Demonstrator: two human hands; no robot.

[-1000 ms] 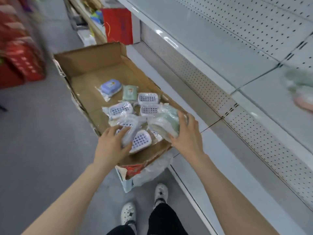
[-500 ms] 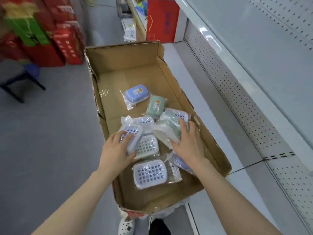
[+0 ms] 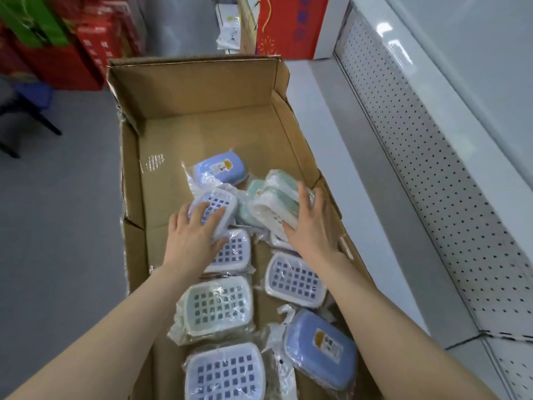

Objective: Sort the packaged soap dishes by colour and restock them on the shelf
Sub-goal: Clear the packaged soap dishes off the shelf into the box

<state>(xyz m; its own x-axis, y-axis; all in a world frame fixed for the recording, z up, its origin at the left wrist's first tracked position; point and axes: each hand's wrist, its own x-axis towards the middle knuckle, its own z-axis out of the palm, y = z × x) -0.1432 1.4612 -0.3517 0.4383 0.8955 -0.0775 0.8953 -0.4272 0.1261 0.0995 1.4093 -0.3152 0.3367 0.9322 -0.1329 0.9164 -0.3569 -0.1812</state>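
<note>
An open cardboard box (image 3: pixel 202 90) on the floor holds several soap dishes in clear plastic wrap. My left hand (image 3: pixel 193 241) grips a blue soap dish (image 3: pixel 215 202) with its white grid side up. My right hand (image 3: pixel 311 229) holds a stack of green soap dishes (image 3: pixel 274 197) at the box's right wall. More blue soap dishes lie nearer me: one (image 3: pixel 295 278), one (image 3: pixel 225 373) and a lid-up one (image 3: pixel 320 345). A green grid-up dish (image 3: pixel 217 306) lies between them. Another blue dish (image 3: pixel 220 168) sits further back.
A white shelf unit (image 3: pixel 432 157) with perforated back panels runs along the right, its low base shelf (image 3: pixel 360 197) beside the box. Red boxes (image 3: pixel 86 44) stand at the far left, a red bag (image 3: pixel 291 27) behind the box. Grey floor (image 3: pixel 57 226) lies left.
The view has swung from the shelf down over the box and closer. Both hands keep their dishes and have moved further into the box, over the pile.
</note>
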